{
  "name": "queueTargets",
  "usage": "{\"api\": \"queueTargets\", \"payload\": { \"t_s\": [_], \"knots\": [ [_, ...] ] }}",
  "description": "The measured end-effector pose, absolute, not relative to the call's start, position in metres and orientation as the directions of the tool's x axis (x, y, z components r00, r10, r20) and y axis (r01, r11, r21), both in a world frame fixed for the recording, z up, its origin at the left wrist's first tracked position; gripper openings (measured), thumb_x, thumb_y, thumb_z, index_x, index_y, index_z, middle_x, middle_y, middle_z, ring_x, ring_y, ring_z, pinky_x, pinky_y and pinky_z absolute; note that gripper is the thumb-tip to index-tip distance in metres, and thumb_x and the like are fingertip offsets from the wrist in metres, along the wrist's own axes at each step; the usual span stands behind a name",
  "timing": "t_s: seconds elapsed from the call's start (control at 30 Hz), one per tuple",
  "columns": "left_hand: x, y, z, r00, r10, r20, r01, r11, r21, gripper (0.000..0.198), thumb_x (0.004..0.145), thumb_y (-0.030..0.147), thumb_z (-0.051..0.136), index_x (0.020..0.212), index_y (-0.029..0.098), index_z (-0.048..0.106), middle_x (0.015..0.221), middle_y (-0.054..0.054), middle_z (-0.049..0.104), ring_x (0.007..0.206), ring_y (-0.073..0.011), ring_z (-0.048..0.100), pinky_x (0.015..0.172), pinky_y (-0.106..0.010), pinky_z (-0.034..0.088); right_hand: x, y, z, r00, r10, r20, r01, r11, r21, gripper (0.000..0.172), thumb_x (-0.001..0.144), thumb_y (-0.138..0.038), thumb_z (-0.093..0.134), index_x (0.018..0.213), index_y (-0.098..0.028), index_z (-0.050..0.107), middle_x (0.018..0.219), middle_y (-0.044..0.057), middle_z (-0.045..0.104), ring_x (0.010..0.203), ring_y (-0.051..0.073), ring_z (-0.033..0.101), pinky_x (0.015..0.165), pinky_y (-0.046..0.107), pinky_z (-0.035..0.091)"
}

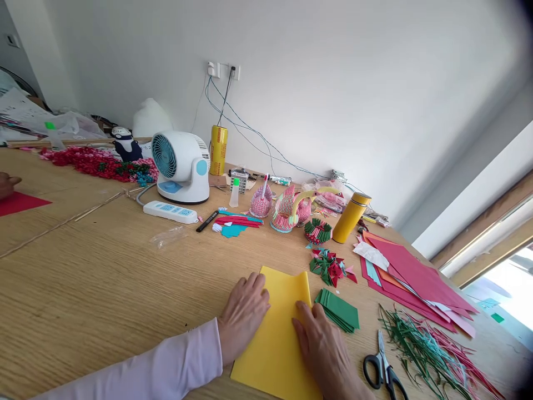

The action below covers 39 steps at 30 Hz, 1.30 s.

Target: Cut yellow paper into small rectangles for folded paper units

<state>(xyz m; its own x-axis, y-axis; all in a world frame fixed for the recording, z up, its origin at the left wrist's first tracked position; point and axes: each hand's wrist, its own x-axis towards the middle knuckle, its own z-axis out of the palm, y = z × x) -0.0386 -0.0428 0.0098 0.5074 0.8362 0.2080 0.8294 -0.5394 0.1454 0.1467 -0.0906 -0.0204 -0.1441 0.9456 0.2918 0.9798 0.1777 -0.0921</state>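
A yellow sheet of paper (280, 328) lies lengthwise on the table in front of me, its upper right corner curling up. My left hand (246, 312) rests on its left side with fingers bent together, pressing the edge. At the right edge my right hand (323, 347) has its thumb and fingers closed on the paper; the fingertips are partly hidden. Just right of the sheet is a stack of green paper pieces (338, 310). Black-handled scissors (382, 364) lie close to my right hand.
Paper strips (437, 350) and red sheets (416, 272) lie to the right. Folded triangles (331, 266), paper models (285, 211) and a yellow flask (351, 218) stand beyond. A fan (181, 166) and power strip (170, 212) are farther left. Another person's hand (7, 184) is at the left edge.
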Motion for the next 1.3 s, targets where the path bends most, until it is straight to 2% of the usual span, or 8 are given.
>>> {"api": "queueTargets", "payload": {
  "t_s": [0.17, 0.33, 0.47, 0.7, 0.83, 0.97, 1.1, 1.3],
  "knots": [
    [-0.029, -0.044, -0.005, 0.665, 0.684, 0.300, 0.647, -0.728, 0.226, 0.025, 0.091, 0.011, 0.030, 0.100, 0.018, 0.052, 0.105, -0.008, 0.056, 0.098, -0.0203, 0.050, 0.089, -0.036, 0.043, 0.146, -0.092, -0.021, -0.146, 0.948, 0.283, 0.985, 0.165, -0.043, 0.023, 0.093, -0.019, 0.042, 0.110, -0.016, 0.057, 0.092, 0.011, 0.061, 0.055, 0.017, 0.063, 0.046, 0.027, 0.045],
    [-0.024, -0.046, -0.013, 0.652, 0.684, 0.327, 0.655, -0.725, 0.212, 0.020, 0.092, 0.025, 0.038, 0.106, 0.015, 0.048, 0.107, -0.011, 0.053, 0.103, -0.0251, 0.047, 0.088, -0.041, 0.044, 0.145, -0.094, -0.016, -0.150, 0.961, 0.234, 0.988, 0.155, -0.005, 0.026, 0.094, -0.018, 0.039, 0.112, -0.017, 0.057, 0.098, 0.014, 0.060, 0.053, 0.016, 0.063, 0.044, 0.025, 0.045],
    [-0.023, -0.049, -0.013, 0.641, 0.694, 0.327, 0.672, -0.714, 0.196, 0.022, 0.090, 0.027, 0.041, 0.107, 0.015, 0.048, 0.107, -0.011, 0.052, 0.102, -0.0256, 0.047, 0.089, -0.043, 0.044, 0.143, -0.095, -0.014, -0.130, 0.972, 0.195, 0.992, 0.128, 0.023, 0.031, 0.095, -0.019, 0.036, 0.118, -0.017, 0.056, 0.104, 0.017, 0.060, 0.057, 0.017, 0.067, 0.044, 0.025, 0.048],
    [-0.024, -0.052, -0.024, 0.614, 0.708, 0.349, 0.686, -0.697, 0.207, 0.037, 0.093, 0.033, 0.037, 0.126, 0.016, 0.041, 0.122, -0.013, 0.050, 0.117, -0.0273, 0.044, 0.098, -0.045, 0.039, 0.143, -0.098, -0.016, -0.148, 0.966, 0.214, 0.983, 0.120, 0.138, 0.035, 0.094, -0.020, 0.037, 0.120, -0.018, 0.060, 0.139, 0.021, 0.046, 0.093, 0.024, 0.069, 0.054, 0.026, 0.057],
    [-0.029, -0.052, -0.030, 0.611, 0.720, 0.329, 0.693, -0.687, 0.218, 0.047, 0.095, 0.041, 0.031, 0.133, 0.015, 0.039, 0.141, -0.016, 0.038, 0.132, -0.0310, 0.032, 0.106, -0.047, 0.033, 0.147, -0.097, -0.018, -0.317, 0.913, 0.257, 0.931, 0.247, 0.269, 0.034, 0.090, -0.027, 0.048, 0.115, -0.014, 0.066, 0.128, 0.016, 0.060, 0.098, 0.031, 0.066, 0.077, 0.041, 0.058],
    [-0.033, -0.053, -0.025, 0.623, 0.726, 0.290, 0.680, -0.686, 0.257, 0.049, 0.095, 0.044, 0.027, 0.134, 0.017, 0.039, 0.144, -0.015, 0.037, 0.136, -0.0317, 0.028, 0.109, -0.051, 0.027, 0.154, -0.094, -0.031, -0.412, 0.821, 0.396, 0.898, 0.291, 0.330, 0.041, 0.089, -0.039, 0.047, 0.116, -0.015, 0.066, 0.121, 0.016, 0.065, 0.110, 0.041, 0.059, 0.077, 0.053, 0.055],
    [-0.032, -0.053, -0.020, 0.610, 0.734, 0.298, 0.684, -0.678, 0.270, 0.046, 0.095, 0.042, 0.028, 0.130, 0.017, 0.043, 0.142, -0.015, 0.040, 0.135, -0.0295, 0.030, 0.110, -0.049, 0.027, 0.161, -0.092, -0.054, -0.498, 0.744, 0.446, 0.865, 0.387, 0.320, 0.049, 0.091, -0.045, 0.041, 0.126, -0.015, 0.058, 0.127, 0.021, 0.060, 0.116, 0.039, 0.056, 0.084, 0.053, 0.053],
    [-0.032, -0.053, -0.024, 0.592, 0.742, 0.315, 0.701, -0.666, 0.254, 0.045, 0.095, 0.042, 0.028, 0.128, 0.014, 0.043, 0.144, -0.018, 0.037, 0.135, -0.0304, 0.031, 0.109, -0.049, 0.029, 0.167, -0.092, -0.068, -0.495, 0.744, 0.450, 0.869, 0.442, 0.225, 0.061, 0.092, -0.041, 0.041, 0.146, -0.016, 0.028, 0.140, 0.022, 0.046, 0.126, 0.039, 0.044, 0.090, 0.053, 0.050]
  ]
}}
